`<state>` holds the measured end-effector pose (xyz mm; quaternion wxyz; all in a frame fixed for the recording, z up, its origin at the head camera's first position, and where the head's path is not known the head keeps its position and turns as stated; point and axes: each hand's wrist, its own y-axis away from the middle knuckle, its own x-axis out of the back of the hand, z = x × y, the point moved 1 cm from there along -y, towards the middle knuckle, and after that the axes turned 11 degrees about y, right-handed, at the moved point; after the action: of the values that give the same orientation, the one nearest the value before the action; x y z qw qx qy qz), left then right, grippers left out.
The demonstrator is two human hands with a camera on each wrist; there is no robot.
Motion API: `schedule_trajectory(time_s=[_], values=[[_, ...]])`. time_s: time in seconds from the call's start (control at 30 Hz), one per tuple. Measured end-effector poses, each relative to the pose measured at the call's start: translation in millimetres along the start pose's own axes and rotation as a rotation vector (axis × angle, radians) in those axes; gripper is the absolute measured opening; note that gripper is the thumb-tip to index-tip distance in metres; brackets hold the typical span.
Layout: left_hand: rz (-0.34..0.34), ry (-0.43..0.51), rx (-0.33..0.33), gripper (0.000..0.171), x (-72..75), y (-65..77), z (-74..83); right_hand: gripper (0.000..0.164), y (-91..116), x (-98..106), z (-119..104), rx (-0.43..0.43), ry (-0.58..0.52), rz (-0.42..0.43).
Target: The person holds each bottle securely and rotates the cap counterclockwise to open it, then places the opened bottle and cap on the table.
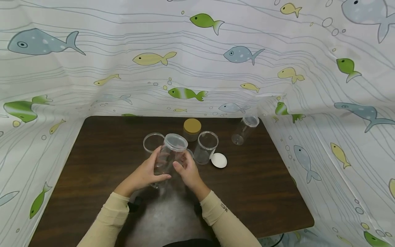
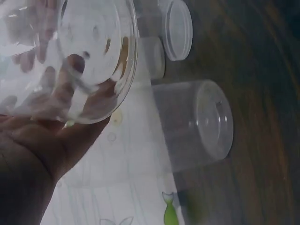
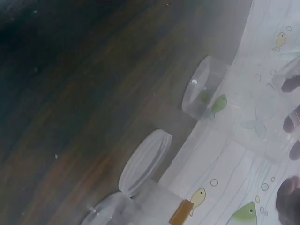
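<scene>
Both hands hold a clear plastic jar (image 1: pixel 166 159) above the table, tilted, with a translucent lid (image 1: pixel 176 142) on its top. My left hand (image 1: pixel 140 175) grips the jar's left side, its thumb across the front. On the opposite side, my right hand (image 1: pixel 192 175) holds the jar with fingers behind and thumb in front. In the left wrist view, the base of the held jar (image 2: pixel 96 37) faces the camera, and fingers show through its wall. Only fingertips (image 3: pixel 291 124) of the right hand appear at the edge of the right wrist view.
Behind the hands stand a clear jar (image 1: pixel 153 142), another clear jar (image 1: pixel 205 151) and a jar with a gold lid (image 1: pixel 192 127). A white lid (image 1: pixel 219 160) lies to their right. Near the table's (image 1: pixel 262 192) back right corner is a lidded clear jar (image 1: pixel 243 132). Fish-patterned sheeting (image 1: pixel 203 68) surrounds the table.
</scene>
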<state>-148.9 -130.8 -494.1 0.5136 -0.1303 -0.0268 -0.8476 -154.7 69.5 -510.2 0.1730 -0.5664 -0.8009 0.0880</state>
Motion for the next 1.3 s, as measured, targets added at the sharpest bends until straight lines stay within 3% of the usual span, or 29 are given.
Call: schedule_trajectory(time_s=[0.13,0.23,0.6,0.77,0.93,1.13,1.3], values=[[0.034,-0.089,-0.049,0.105,-7.8,-1.4,-1.4,0.101,0,3,-5,-0.008,-0.005,0.091],[0.044,-0.160,-0.073,0.103,-13.9,-1.4,-4.3,0.107,0,5,-9,0.000,-0.068,0.166],[0.149,-0.301,-0.094,0.107,-31.6,-1.4,-12.2,0.088,-2,5,-10,-0.066,-0.257,0.281],[0.139,-0.308,-0.081,0.105,-33.5,-1.2,-11.1,0.077,-3,7,-10,-0.099,-0.274,0.308],[0.078,-0.245,-0.048,0.101,-31.7,0.1,-8.5,0.070,-4,11,-11,-0.103,-0.282,0.254],[-0.012,-0.109,-0.056,0.100,-26.8,1.7,-7.8,0.065,-8,21,-10,-0.037,-0.345,0.072],[-0.138,0.122,-0.003,0.096,-23.8,3.5,-11.3,0.064,-11,28,-4,0.000,-0.454,-0.077]])
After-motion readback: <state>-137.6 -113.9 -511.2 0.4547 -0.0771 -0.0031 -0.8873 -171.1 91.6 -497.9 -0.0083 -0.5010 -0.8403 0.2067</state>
